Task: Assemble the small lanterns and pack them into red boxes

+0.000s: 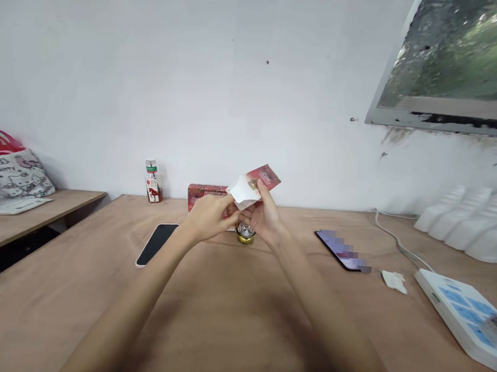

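Note:
A small red cardboard box (266, 176) with white flaps folded out at its near end is held up, tilted, above the middle of the table. My right hand (267, 215) grips its side, thumb on top. The fingers of my left hand (211, 216) are closed at the white flap end, though their tips are partly hidden. Just below my hands, a clear glass-like object with a gold base (245, 237) stands on the table, its upper part covered by my fingers. Behind my left hand sit red patterned boxes (207, 192) near the wall.
On the wooden table (220, 321) lie a dark-screened phone (158, 243) at left and a lit phone (340, 250) at right. A small bottle (152, 182) stands by the wall. Farther right are a crumpled tissue (394, 281), a white power strip (462, 314) and several white bottles (473, 221).

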A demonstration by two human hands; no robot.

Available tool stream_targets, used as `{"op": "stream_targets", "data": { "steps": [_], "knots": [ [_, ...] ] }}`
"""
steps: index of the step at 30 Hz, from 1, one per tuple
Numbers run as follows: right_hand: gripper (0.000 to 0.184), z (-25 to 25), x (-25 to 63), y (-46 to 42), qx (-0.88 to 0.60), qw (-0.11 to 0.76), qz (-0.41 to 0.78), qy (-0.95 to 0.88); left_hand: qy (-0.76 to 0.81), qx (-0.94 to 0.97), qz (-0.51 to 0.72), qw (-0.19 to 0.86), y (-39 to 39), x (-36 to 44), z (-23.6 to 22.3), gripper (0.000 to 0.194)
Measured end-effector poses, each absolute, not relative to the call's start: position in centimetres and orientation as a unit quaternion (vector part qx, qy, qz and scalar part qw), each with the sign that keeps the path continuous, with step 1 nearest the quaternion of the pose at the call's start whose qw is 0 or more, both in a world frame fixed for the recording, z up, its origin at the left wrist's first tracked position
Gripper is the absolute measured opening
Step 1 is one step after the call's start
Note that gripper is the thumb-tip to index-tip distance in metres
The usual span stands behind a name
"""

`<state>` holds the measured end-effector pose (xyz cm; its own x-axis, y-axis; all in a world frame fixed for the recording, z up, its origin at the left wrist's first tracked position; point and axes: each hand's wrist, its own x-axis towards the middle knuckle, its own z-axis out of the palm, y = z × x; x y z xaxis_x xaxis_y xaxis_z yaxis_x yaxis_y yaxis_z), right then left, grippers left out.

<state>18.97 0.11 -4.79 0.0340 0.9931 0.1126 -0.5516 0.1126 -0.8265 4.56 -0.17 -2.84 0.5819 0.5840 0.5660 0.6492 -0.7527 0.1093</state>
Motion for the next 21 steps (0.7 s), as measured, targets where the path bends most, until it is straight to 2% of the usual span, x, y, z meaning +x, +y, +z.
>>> {"op": "stream_targets", "data": {
  "steps": [4, 7, 11, 16, 21],
  "knots": [
    [0.039, -5.0, 18.7, 0.2, -0.288, 0.663, 0.611, -0.323, -0.43, -0.856, -0.216, 0.189, -0.8, 4.9, -2.4, 0.022],
    [0.03, -4.8, 19.0, 0.4, -0.274, 0.711, 0.577, -0.294, -0.45, -0.848, -0.181, 0.214, -1.4, 5.0, -2.0, 0.029],
    [0.028, -4.3, 20.0, 0.6, -0.285, 0.736, 0.537, -0.298, -0.46, -0.858, -0.128, 0.191, -1.9, 4.7, -1.7, 0.033],
    [0.042, -3.8, 20.8, 0.5, -0.293, 0.716, 0.507, -0.379, -0.447, -0.884, -0.055, 0.124, -1.6, 3.7, -1.3, 0.036],
    [0.045, -4.2, 20.5, -0.2, -0.374, 0.658, 0.442, -0.481, -0.498, -0.861, -0.078, 0.067, -0.2, 0.8, -0.4, 0.036]
  ]
}}
